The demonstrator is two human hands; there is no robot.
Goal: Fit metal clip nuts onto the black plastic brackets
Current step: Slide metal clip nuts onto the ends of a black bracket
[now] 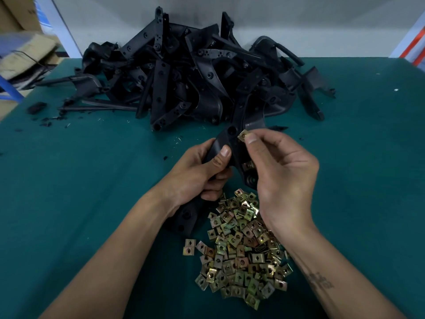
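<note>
My left hand (pixel 202 171) grips a black plastic bracket (pixel 232 143) around its middle, thumb on top, above the table. My right hand (pixel 280 171) pinches a brass-coloured metal clip nut (pixel 242 135) between thumb and fingertip, right at the bracket's upper edge. Another clip nut (pixel 248 165) shows lower on the same bracket, partly behind my right fingers. A heap of several loose clip nuts (pixel 241 249) lies on the table just below both hands. The bracket's lower end (pixel 186 217) shows under my left wrist.
A big pile of black brackets (pixel 195 74) fills the back middle of the green table (pixel 69 180). Black plastic scraps (pixel 36 108) lie at the left. Cardboard boxes (pixel 25 54) stand beyond the left edge, and a white wall is behind.
</note>
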